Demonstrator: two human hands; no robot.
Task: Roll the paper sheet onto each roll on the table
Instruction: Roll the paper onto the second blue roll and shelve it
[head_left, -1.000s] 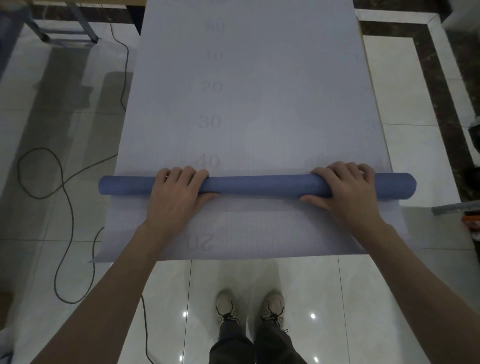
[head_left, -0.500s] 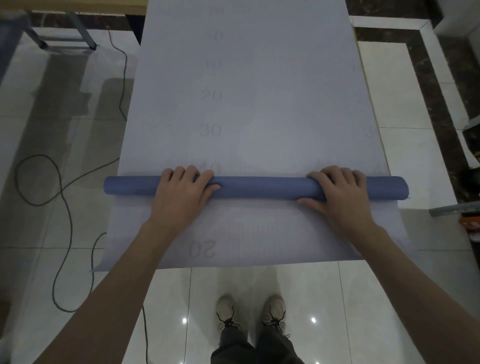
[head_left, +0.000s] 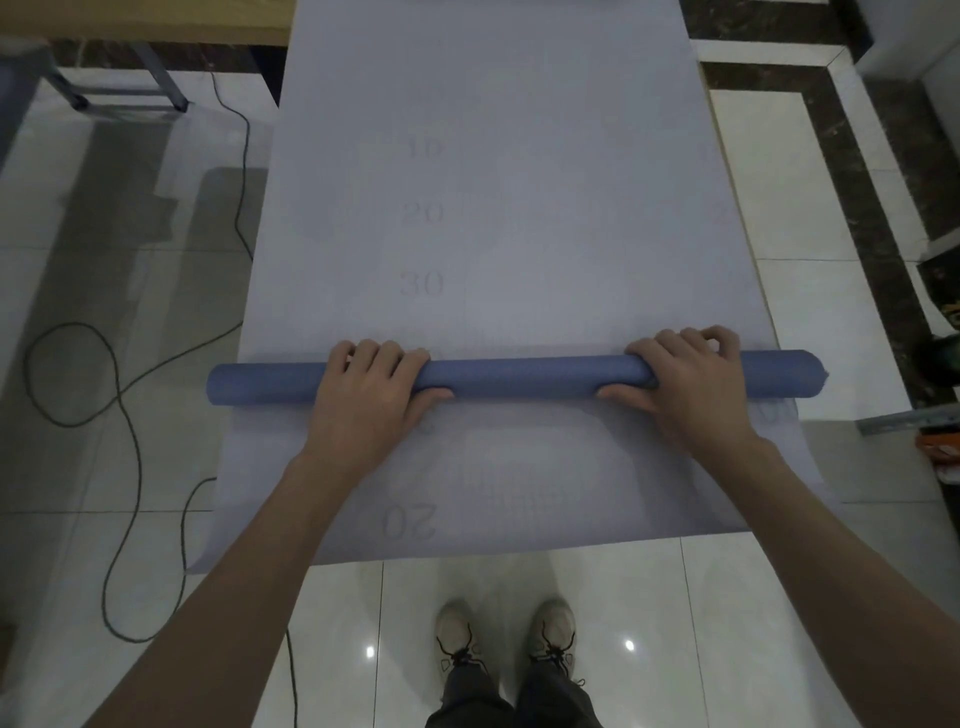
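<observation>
A long blue roll lies crosswise on a pale lilac paper sheet printed with faint numbers 10, 20, 30. The sheet covers the table and its near end hangs over the front edge, showing a reversed 20. My left hand grips the roll left of its middle, fingers curled over the top and thumb under the near side. My right hand grips it right of the middle in the same way. Both ends of the roll stick out past the sheet's edges.
A black cable loops across the glossy tiled floor on the left. Metal table legs stand at the far left. A metal bar and an orange object lie at the right edge. My shoes are below the sheet's hanging end.
Both hands have shifted their hold on the roll, thumbs now tucked under its near side. The roll sits at about the 40 mark, which it now covers.
</observation>
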